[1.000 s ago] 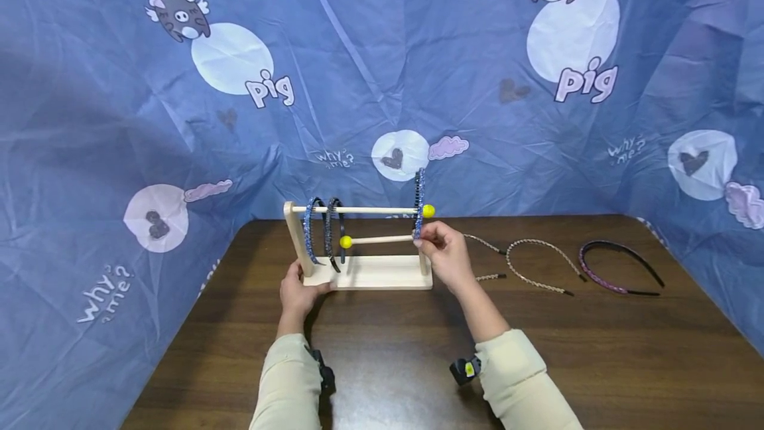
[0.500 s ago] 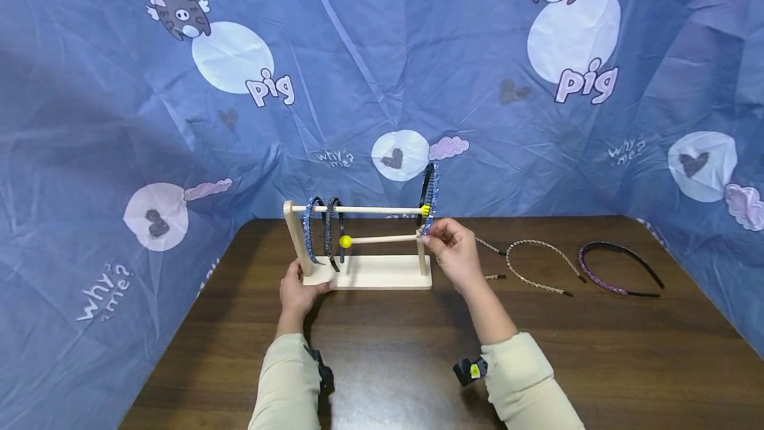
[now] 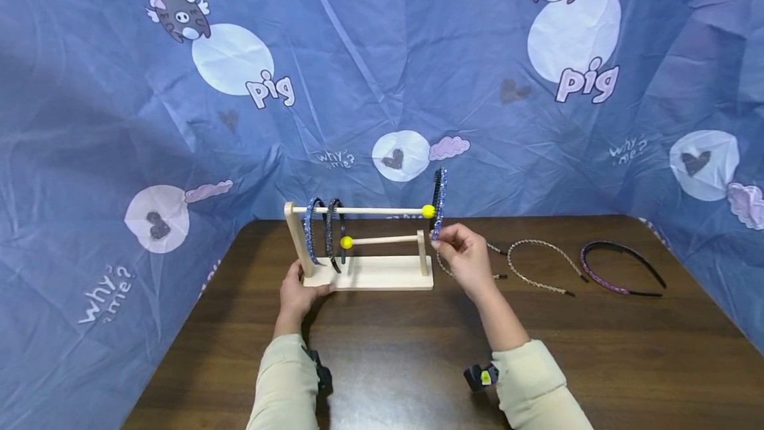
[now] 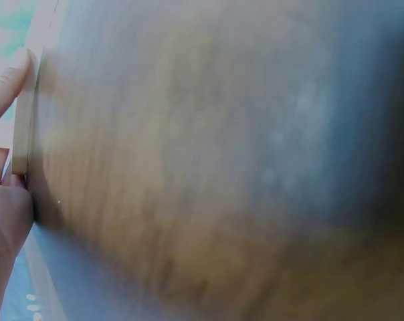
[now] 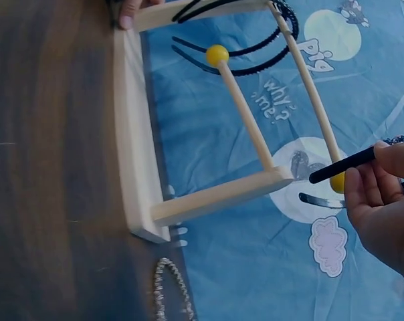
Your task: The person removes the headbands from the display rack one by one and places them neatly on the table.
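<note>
Backdrop: blue printed cloth point(image 3: 334, 111) behind a brown table point(image 3: 388, 344). The sparkly blue headband point(image 3: 442, 198) is now just right of the yellow ball point(image 3: 428, 212) tipping the upper rod point(image 3: 376, 211); one second ago it was around that rod, inside the ball. Reading: the band appears to have passed the rod's tip, so the pinch alone probably carries it. Contact with the ball: cannot tell. Right hand point(image 3: 468, 259) pinches the band's near lower end between thumb and fingers. Left hand point(image 3: 301, 294) grips the wooden stand point(image 3: 384, 274) at its left end, thumb on the base; unchanged. Hanging farther left on the upper rod: a second blue band point(image 3: 308, 231) and a dark band point(image 3: 328, 237). Right, on the table: two braided bands point(image 3: 510, 259) and a purple-and-black band point(image 3: 584, 261).
</note>
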The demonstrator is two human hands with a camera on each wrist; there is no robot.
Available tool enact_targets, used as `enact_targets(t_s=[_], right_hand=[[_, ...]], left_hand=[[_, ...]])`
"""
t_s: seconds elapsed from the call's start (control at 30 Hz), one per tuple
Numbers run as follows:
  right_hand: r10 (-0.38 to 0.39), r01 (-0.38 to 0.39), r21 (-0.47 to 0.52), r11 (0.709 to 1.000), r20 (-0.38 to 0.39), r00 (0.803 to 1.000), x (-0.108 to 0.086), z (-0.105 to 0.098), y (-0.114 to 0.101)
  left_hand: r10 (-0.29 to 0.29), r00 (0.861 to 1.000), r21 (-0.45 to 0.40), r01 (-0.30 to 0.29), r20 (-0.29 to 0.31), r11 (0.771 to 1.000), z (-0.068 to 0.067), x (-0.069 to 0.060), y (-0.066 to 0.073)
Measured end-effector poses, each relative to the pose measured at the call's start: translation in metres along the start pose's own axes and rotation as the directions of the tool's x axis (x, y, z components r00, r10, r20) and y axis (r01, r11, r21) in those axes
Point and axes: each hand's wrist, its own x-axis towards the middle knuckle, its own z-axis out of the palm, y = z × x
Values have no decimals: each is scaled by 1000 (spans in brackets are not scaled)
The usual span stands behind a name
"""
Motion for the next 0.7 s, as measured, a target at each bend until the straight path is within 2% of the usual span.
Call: enact_targets(t_s=[0.13,0.23,0.37,0.47,0.7], right_hand=[[8,-8,-28,1000,-3,1000,-10,-1,2],[4,-4,-48,999,-2,1000,-17,-2,6],[48,-47,-47,998,15,999,-25,-5,14],[70,-68,-42,997,44,997,-31,-9,16],[28,-16,-72,997,168,985,-37,-15,10]], left_hand=[[-16,1000,-26,16,25,1000,-1,-1,-1],[-19,1000,-31,20,25,999,-2,-2,-1],[-22,1000,-50,22,12,998,-2,-4,-1],[-21,1000,-40,21,19,999,-1,-4,-2],[-25,999,-18,26,32,999,-1,-2,1]])
